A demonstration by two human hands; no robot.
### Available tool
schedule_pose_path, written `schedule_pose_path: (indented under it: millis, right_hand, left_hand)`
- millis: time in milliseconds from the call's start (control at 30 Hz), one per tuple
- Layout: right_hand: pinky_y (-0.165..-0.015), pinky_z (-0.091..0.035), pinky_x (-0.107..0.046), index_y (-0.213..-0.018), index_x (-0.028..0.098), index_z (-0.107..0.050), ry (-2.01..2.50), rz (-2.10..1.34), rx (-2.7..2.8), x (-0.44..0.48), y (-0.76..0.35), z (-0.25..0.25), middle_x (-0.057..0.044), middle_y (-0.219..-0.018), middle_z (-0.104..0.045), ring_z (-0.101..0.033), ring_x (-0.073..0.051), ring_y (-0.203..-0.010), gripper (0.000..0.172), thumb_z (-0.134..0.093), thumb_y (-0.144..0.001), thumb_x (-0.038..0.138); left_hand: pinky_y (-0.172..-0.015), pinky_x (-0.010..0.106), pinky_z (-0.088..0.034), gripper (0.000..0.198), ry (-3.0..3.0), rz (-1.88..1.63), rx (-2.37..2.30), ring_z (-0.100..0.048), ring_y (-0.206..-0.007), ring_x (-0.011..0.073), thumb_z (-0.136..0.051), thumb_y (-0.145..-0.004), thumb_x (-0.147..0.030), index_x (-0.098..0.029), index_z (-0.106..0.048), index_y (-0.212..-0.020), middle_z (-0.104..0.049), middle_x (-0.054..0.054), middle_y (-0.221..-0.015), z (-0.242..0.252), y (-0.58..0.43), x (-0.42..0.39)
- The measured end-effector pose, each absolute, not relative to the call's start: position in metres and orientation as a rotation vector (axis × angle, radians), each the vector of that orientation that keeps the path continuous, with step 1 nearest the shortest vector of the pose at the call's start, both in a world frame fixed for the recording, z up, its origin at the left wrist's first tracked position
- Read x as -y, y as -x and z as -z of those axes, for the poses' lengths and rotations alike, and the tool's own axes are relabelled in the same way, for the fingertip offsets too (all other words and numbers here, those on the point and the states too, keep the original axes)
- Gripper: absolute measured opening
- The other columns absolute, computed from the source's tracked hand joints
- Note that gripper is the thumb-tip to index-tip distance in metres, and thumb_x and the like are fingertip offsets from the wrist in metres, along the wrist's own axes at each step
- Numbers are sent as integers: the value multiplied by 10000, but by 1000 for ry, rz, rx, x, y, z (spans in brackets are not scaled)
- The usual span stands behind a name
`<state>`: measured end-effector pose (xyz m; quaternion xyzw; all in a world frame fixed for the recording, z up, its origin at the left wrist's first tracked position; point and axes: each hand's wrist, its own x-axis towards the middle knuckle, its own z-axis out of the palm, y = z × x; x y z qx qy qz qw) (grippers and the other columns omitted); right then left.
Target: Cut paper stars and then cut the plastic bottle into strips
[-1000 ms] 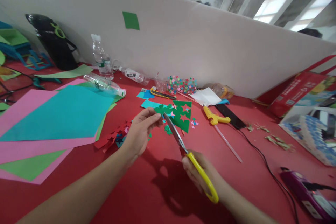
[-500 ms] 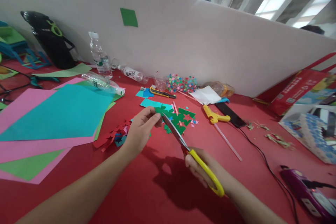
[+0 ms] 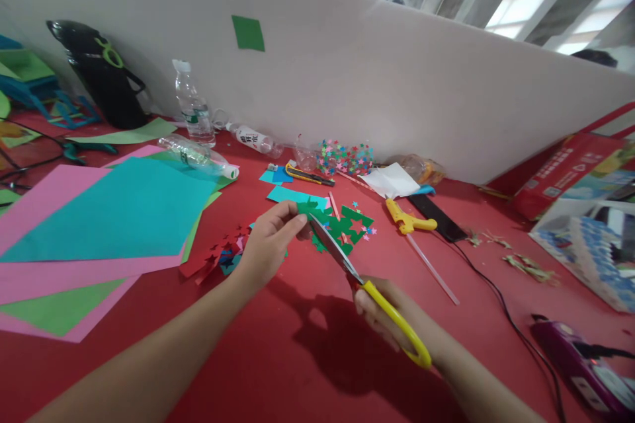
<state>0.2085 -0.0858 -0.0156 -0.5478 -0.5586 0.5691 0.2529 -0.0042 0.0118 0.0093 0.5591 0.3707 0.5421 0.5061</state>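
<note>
Between the thumb and fingers of my left hand (image 3: 275,231) is pinched a small piece of green paper (image 3: 308,208). My right hand (image 3: 387,310) grips the yellow handles of a pair of scissors (image 3: 394,317). Their blades point up and left, with the tips at the green paper close to my left fingertips. Whether the blades are apart or together is hard to tell. Behind and below lie more green scraps with star-shaped cutouts (image 3: 358,223) and loose little stars (image 3: 370,232). Red scraps with star holes (image 3: 206,258) lie left of my left wrist.
Coloured sheets (image 3: 114,211) cover the left, with a plastic bottle (image 3: 198,157) lying on them. A box cutter (image 3: 310,175) and a star-covered bottle piece (image 3: 344,157) sit behind. Right are a yellow glue gun (image 3: 409,218), a black phone-like slab (image 3: 436,217), a cord and a purple power strip (image 3: 580,363).
The whole view has shifted slightly, so things sit a little further right. Both hands keep nearly the same pose, with the scissor tips still at the green paper.
</note>
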Motion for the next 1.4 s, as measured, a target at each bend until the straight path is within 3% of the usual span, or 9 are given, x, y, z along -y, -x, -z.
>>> schedule_pose_path:
  millis: [200,367,733,1400]
  right_hand:
    - [-306,-271,-161,-734,231,-409,1495,-1525,1534,85,-209,18,91,-525,-353,-344,-61,-360,573,-473,-811,794]
    - [-283,-243,-153,-749,234,-413,1484,-1524,1509,86,-206,19,107,-523,-313,-258,-46,-347,607,-455,-771,838]
    - [-340,-258,-163,-717,225,-399,1473,-1518,1546,84,-212,20,91,-537,-335,-330,-55,-385,532,-492,-861,729]
    - [-298,-280,-153,-758,237,-408,1519,-1545,1547,85,-209,17,94,-532,-361,-330,-60,-359,603,-451,-775,839]
  left_hand:
    - [-619,278,-438,169,-1345,-1297,-874,-565,-596,139,-638,-799,-284,-191,-607,-661,-612,-1,-599,-6,7,-15]
    - [-638,272,-440,156,-1210,-1256,-784,-567,-605,129,-641,-814,-274,-188,-621,-685,-623,-4,-620,-2,5,-15]
    - [-606,265,-414,188,-1364,-1288,-837,-536,-585,117,-605,-838,-246,-194,-592,-658,-591,-16,-590,-2,9,-16]
    - [-554,237,-396,195,-1409,-1280,-863,-517,-547,94,-609,-797,-258,-185,-553,-625,-558,-35,-556,-4,11,-17]
